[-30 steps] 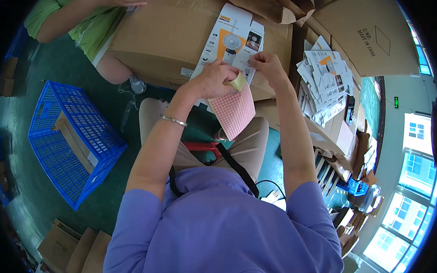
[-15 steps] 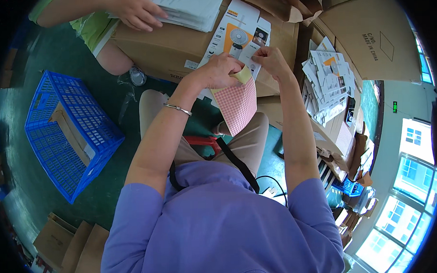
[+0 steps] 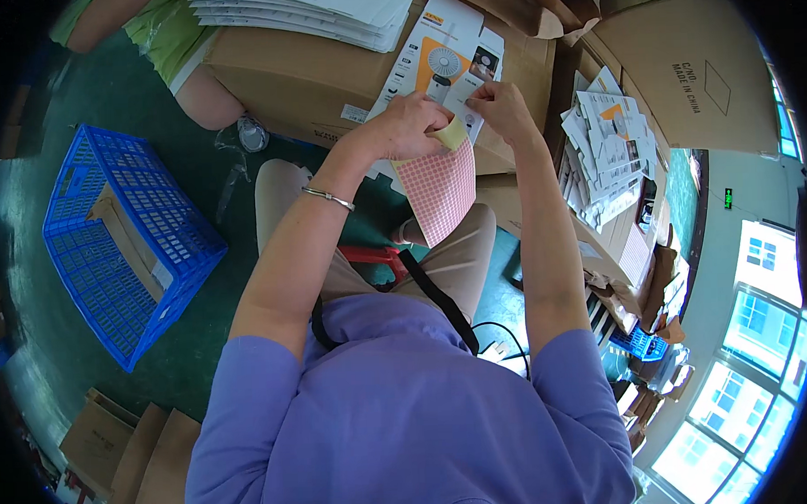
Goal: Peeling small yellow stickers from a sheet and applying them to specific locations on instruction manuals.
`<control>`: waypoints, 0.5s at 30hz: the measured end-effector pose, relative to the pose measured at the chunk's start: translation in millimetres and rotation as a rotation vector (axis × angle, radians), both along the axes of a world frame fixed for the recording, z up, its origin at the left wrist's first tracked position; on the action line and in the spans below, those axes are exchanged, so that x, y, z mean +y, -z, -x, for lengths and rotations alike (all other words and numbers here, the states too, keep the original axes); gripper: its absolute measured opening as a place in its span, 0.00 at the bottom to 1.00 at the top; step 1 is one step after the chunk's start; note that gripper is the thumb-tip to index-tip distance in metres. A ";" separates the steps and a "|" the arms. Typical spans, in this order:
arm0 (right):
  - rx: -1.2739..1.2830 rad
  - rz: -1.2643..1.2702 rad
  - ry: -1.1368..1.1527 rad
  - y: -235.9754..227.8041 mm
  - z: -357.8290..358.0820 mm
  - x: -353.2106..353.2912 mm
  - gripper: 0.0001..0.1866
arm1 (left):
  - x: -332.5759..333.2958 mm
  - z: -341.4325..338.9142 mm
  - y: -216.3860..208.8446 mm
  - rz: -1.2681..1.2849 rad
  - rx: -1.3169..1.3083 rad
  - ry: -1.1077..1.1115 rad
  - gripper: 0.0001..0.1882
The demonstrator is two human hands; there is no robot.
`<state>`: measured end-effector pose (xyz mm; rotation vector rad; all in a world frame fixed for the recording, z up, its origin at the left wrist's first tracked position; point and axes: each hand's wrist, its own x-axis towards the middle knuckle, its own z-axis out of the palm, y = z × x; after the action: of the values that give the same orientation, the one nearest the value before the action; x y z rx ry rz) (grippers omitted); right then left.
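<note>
My left hand (image 3: 412, 127) is closed on a sheet of small pink-red stickers (image 3: 439, 188), whose upper edge curls over to show pale yellow backing. The sheet hangs down over my lap. Just to its right, my right hand (image 3: 503, 111) has its thumb and fingertips pinched together at the right edge of a flat printed carton (image 3: 441, 62). Whether a sticker sits between those fingertips is too small to tell. That carton is white and orange with a picture of a handheld fan, and it lies on a brown cardboard box (image 3: 282, 83).
A stack of white flat cartons (image 3: 324, 19) lies beyond my left hand, near another person's knee (image 3: 210, 103). On the right, a loose pile of printed cartons (image 3: 609, 143) rests in front of a large cardboard box (image 3: 691, 73). A blue plastic crate (image 3: 137, 243) stands on the floor at left.
The other person's hand has drawn back from the white stack, toward the upper left. My hands stay almost in place, with the sticker sheet still in the left one.
</note>
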<state>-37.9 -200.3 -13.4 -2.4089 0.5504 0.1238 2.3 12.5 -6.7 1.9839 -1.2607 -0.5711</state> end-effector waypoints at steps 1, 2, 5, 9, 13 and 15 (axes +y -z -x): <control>-0.009 0.040 -0.016 -0.7 0.5 1.6 0.11 | 0.1 0.1 0.7 -0.001 -0.003 -0.005 0.15; -0.018 0.080 -0.033 -1.7 0.8 3.2 0.12 | 0.3 0.1 1.2 -0.002 -0.002 -0.006 0.15; 0.024 0.197 -0.023 -8.4 0.4 14.5 0.13 | 0.9 0.7 2.9 0.017 0.003 -0.009 0.15; 0.021 0.365 -0.015 -4.8 6.6 8.8 0.17 | 1.0 -0.1 3.1 0.039 -0.025 -0.011 0.15; -0.052 -0.151 0.378 1.4 29.3 -8.5 0.15 | 1.8 -1.0 4.8 0.089 -0.034 0.006 0.14; -0.200 -0.414 0.534 -3.0 32.1 -3.0 0.14 | 1.9 -4.1 2.5 0.099 -0.008 0.019 0.14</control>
<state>-70.1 -203.2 -10.4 -1.7848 0.9474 -0.2128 6.4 14.4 -9.3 1.8962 -1.2889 -0.5005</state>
